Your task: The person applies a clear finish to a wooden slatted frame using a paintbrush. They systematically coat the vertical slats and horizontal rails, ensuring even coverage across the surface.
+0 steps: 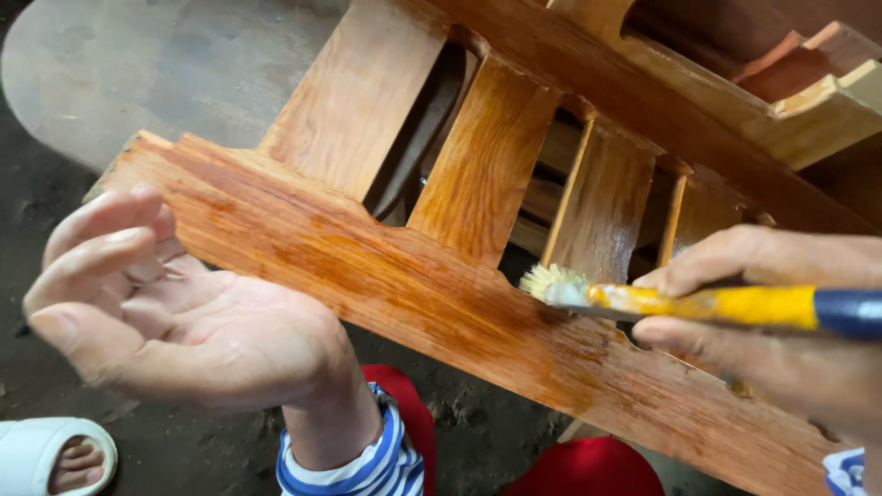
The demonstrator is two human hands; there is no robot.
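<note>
My right hand grips a paintbrush with a yellow and dark blue handle. Its pale bristles touch the glossy upper edge of a long wooden rail of a slatted wooden frame. The rail runs from the upper left down to the lower right and shines wet near the brush. My left hand hovers palm up in front of the rail's left end, fingers loosely curled, holding nothing. A blue and white striped cuff shows at that wrist.
Several upright wooden slats join the rail to a further beam. A grey concrete slab lies at the upper left on dark dirt ground. A foot in a white sandal is at the bottom left. Red cloth shows below.
</note>
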